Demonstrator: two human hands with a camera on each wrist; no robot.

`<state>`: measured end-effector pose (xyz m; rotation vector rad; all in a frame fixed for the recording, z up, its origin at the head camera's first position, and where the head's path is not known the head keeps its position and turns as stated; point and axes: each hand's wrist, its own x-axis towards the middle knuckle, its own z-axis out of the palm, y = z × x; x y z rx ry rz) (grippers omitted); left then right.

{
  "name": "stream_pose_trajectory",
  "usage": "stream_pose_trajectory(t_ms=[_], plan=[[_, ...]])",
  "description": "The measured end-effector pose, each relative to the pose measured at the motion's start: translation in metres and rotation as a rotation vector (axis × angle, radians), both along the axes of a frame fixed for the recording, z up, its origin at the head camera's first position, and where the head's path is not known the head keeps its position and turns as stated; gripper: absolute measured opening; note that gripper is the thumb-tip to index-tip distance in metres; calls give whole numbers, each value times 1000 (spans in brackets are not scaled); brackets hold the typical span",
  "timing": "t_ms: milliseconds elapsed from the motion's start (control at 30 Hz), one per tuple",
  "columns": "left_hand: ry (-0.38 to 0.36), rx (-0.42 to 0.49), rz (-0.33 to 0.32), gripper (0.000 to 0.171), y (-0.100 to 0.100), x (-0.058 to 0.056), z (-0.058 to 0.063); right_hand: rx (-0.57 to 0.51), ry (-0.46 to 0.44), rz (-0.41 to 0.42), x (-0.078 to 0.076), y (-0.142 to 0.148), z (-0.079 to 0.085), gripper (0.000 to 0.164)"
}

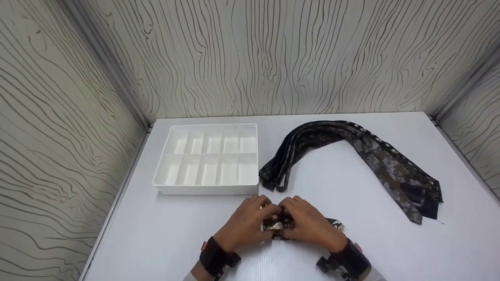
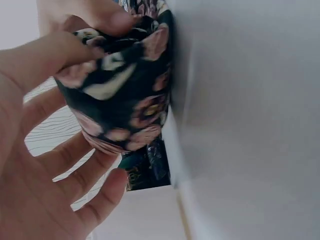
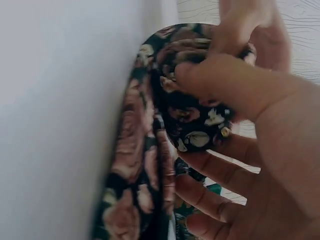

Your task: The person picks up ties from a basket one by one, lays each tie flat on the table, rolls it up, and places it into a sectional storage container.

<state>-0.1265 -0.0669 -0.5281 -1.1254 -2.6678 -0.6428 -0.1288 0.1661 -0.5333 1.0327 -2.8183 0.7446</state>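
Note:
A dark floral necktie [image 1: 276, 225] with pink and cream flowers lies partly rolled up near the front of the table, between both hands. My left hand [image 1: 248, 220] grips the roll from the left, its thumb bent over the top edge in the left wrist view. From the other side my right hand [image 1: 312, 222] holds the same roll, thumb pressed into its coiled end [image 3: 185, 52] and fingers round its far side. The unrolled tail [image 3: 131, 150] stretches flat along the table past the right hand; its tip [image 1: 336, 224] shows beyond that hand in the head view.
A white divided box [image 1: 207, 190] with several bare compartments stands at the back left. Several more dark patterned neckties [image 1: 377, 156] lie in a curved bundle at the back right. Patterned panels [image 1: 269, 58] wall in the white table [image 1: 422, 253] at the back and sides.

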Motion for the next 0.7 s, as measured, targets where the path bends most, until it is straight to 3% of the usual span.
stream_pose_trajectory(t_ms=[367,600,700], plan=[[12,-17,16,57,1,2,-1,13,-81,-1,3,-1,0,61],[24,-31,-2,53,2,2,-1,68,-16,8,-1,7,1,65],[43,-36,-1,49,4,2,-1,55,-33,23,-1,8,5,69]])
